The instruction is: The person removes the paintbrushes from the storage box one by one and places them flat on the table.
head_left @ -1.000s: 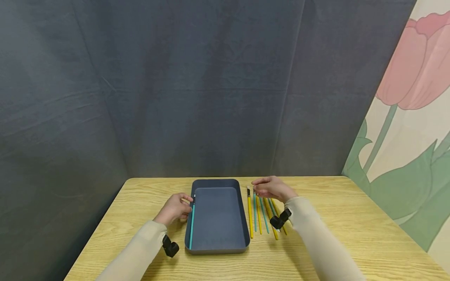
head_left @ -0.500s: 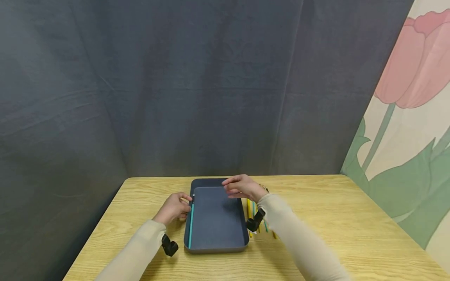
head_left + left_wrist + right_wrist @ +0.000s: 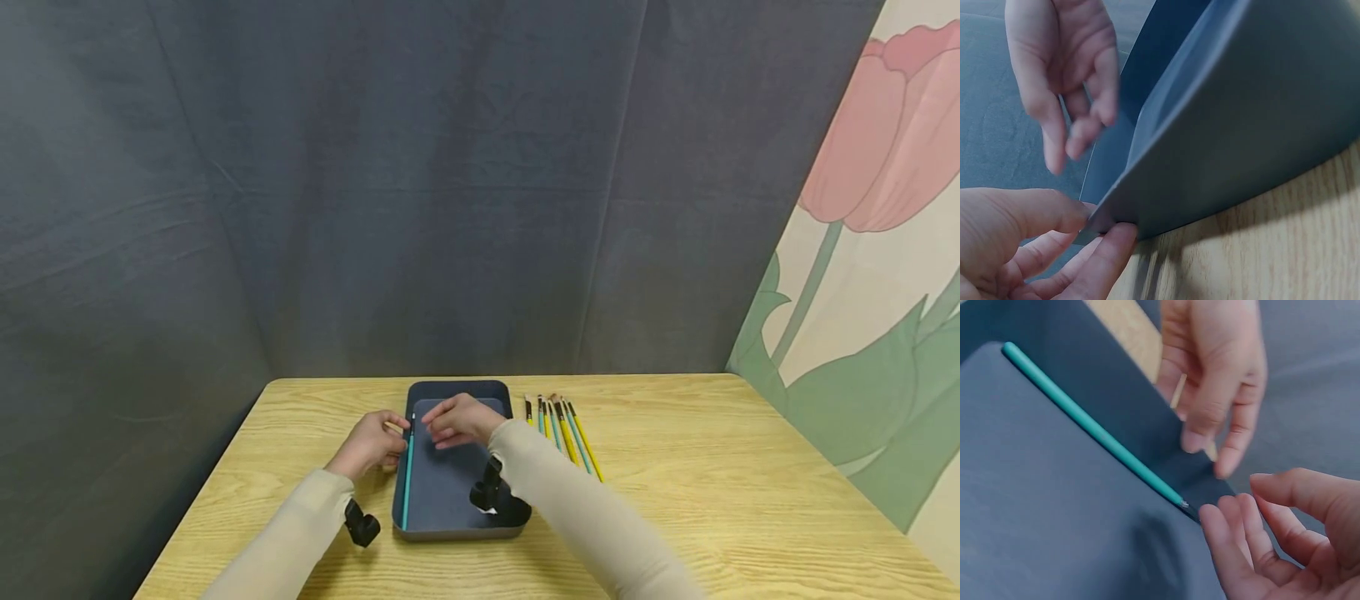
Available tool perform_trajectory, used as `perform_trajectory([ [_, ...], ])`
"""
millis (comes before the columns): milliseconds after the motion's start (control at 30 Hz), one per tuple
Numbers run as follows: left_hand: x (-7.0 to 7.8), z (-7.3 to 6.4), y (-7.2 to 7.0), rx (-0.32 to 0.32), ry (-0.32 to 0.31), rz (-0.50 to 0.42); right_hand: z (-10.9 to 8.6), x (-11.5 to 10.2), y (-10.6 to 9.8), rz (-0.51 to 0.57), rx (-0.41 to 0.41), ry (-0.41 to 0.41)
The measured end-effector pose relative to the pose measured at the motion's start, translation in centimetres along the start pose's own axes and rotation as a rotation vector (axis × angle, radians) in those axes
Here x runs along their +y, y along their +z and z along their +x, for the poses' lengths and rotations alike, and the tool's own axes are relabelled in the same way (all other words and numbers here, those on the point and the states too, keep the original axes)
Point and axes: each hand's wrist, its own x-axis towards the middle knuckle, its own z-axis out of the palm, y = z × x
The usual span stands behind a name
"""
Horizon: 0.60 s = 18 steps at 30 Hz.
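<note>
A dark grey rectangular tray [image 3: 442,500] sits on the table, with one teal-handled paintbrush [image 3: 408,487] lying along its left side, bristles toward the back. At the tray's left rim, my left hand [image 3: 367,446] pinches the wall, thumb over the edge and fingers against the outside in the left wrist view. My right hand [image 3: 463,418] hovers above the tray beside the brush's bristle end, fingers loosely bent and holding nothing. From the right wrist, the teal paintbrush [image 3: 1097,434] appears whole except for its tip, which lies close to the fingertips of the right hand [image 3: 1285,544].
Several yellow and teal paintbrushes [image 3: 566,429] lie side by side on the wooden table [image 3: 712,483] right of the tray, partly hidden by the right sleeve. A dark curtain [image 3: 450,208] hangs behind the table, and a tulip-painted wall [image 3: 862,292] stands at right.
My right hand has moved left from over the loose paintbrushes, across the tray, to beside the teal paintbrush. The left hand has stayed at the tray's rim.
</note>
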Motion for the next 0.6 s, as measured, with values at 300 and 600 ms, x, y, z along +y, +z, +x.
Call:
perform_trajectory([
  [300,-0.1,-0.1,0.0,-0.012,0.02,-0.02,1.6,0.8,2.7,-0.024,0.013,0.097],
  [600,0.0,-0.2,-0.1,-0.016,0.013,-0.011,1.8,1.1,3.7,-0.053,0.037,0.106],
])
